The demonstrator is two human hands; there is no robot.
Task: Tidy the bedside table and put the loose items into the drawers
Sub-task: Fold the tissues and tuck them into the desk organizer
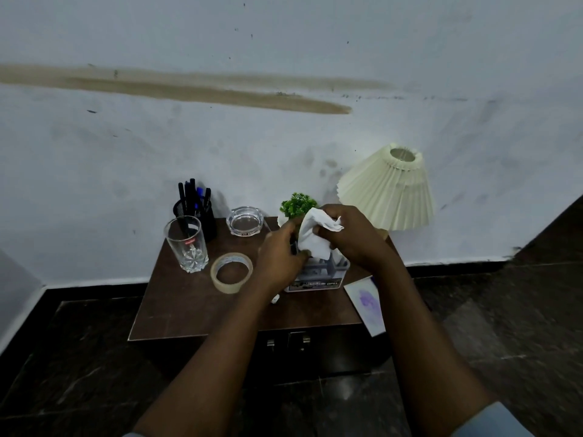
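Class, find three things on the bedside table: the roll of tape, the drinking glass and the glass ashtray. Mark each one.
roll of tape [227, 287], head view, on the near wall of the ring.
drinking glass [186, 244], head view, on the middle of its side.
glass ashtray [246, 229], head view, on its near rim.

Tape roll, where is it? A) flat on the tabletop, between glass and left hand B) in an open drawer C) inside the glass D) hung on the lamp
A: the tape roll lies flat on the bedside table, between the glass and the left hand.
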